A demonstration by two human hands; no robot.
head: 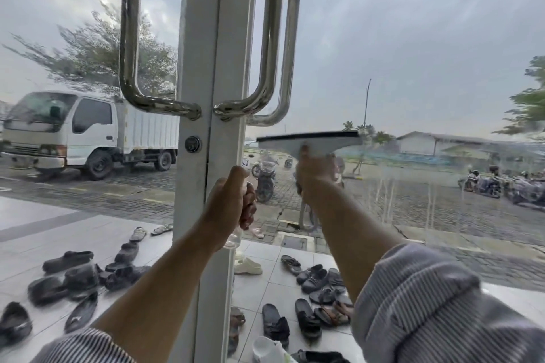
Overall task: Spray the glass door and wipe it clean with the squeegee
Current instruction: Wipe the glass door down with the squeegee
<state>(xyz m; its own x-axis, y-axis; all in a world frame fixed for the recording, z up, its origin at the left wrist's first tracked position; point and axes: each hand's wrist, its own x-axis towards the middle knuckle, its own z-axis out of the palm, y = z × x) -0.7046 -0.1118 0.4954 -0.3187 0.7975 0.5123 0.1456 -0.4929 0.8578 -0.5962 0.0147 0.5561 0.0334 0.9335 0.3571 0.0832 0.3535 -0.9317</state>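
Two hands worked at the clear glass door (pixel 413 68). The right hand (pixel 315 174) held the grey squeegee with a black rubber blade (pixel 309 140) against the right pane, blade level, just below the curved chrome pull handles (pixel 274 38), its fingers wrapped round the grip. Thin wet streaks (pixel 389 194) ran down the glass beside it. The left hand (pixel 233 206), fingers curled tight round a clear plastic spray bottle (pixel 234 237), hung before the white metal door frame (pixel 212 38). Beyond the glass, dark sandals and shoes (pixel 309 277) lay scattered on pale tiles, and a white box truck (pixel 73 127) stood further off.
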